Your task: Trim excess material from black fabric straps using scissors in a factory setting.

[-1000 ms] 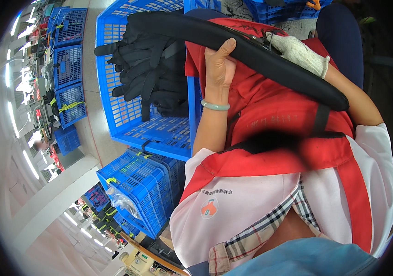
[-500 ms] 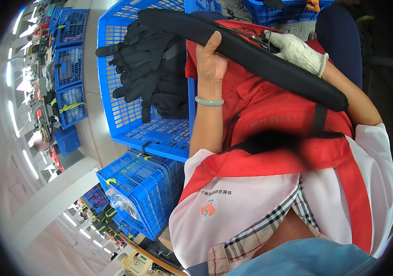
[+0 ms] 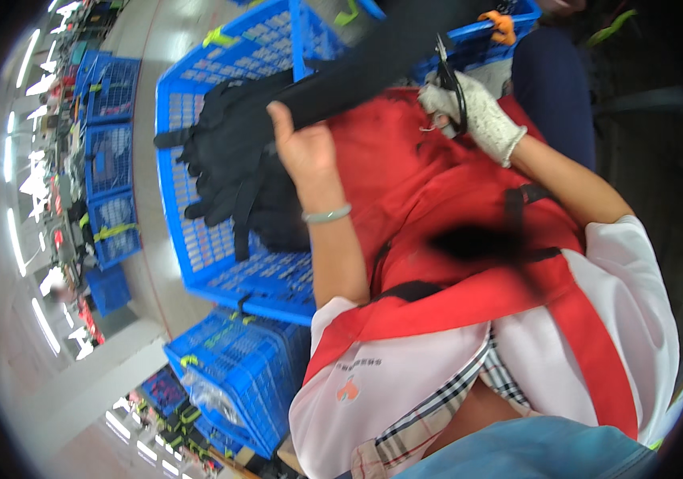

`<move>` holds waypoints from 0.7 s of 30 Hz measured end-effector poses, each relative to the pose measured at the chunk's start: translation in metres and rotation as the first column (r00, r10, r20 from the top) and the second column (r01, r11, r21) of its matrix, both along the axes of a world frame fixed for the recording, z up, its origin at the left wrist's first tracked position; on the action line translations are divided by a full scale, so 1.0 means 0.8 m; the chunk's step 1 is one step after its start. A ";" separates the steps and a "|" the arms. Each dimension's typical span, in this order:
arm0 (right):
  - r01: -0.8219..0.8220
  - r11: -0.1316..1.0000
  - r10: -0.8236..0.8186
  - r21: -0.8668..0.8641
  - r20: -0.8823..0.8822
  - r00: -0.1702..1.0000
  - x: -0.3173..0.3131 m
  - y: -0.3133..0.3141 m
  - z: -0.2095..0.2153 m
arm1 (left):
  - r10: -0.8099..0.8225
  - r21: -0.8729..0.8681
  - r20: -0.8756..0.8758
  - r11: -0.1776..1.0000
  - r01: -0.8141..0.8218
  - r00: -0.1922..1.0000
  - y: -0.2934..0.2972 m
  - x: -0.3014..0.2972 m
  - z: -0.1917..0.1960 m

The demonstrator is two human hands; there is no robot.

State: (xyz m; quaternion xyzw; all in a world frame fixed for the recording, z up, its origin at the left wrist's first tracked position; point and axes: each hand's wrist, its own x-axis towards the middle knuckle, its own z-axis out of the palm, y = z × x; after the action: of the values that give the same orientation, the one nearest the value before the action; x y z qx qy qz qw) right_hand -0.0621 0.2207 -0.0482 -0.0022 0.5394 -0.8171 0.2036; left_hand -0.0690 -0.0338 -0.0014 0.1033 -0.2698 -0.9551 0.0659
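A long black padded strap (image 3: 373, 65) slants up and away over my lap, blurred by motion. My left hand (image 3: 307, 152), bare with a pale bangle at the wrist, is closed on its near end; the thumb shows and the other fingers are partly hidden. My right hand (image 3: 481, 116), in a whitish knit glove, holds black-handled scissors (image 3: 460, 100) with the blades pointing up, just right of the strap. Beneath both hands lies my red apron (image 3: 389, 172).
On the left, a blue plastic crate (image 3: 172, 191) holds a heap of black straps (image 3: 234, 160). Closer in stand strapped blue crates (image 3: 250, 383), with more blue crates (image 3: 110, 156) along the far left. An orange tie (image 3: 501, 28) hangs on a crate at the top right.
The strap has swung from across my lap to point up and away, its far end now near the top edge. My left hand has shifted left and nearer. The scissors now point upward.
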 end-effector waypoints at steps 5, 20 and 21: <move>0.031 0.929 0.049 -0.368 0.206 0.977 -0.013 -0.013 0.034 | -0.064 -0.133 -0.079 0.990 0.053 0.995 0.094 -0.002 -0.016; 0.008 0.939 0.057 0.343 -0.178 0.982 -0.376 0.214 0.049 | -0.631 -0.652 0.337 0.379 0.657 0.699 0.147 0.006 -0.065; 0.067 0.939 -0.022 0.338 -0.134 0.991 -0.390 0.209 0.053 | -0.620 -0.645 0.349 0.385 0.660 0.703 0.145 0.004 -0.062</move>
State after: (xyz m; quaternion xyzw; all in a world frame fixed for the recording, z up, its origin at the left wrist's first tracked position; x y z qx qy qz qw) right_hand -0.3744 0.3876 -0.0056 -0.0071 0.6848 -0.7136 0.1473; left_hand -0.0656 0.0823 -0.0511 -0.0200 -0.6471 -0.7096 -0.2782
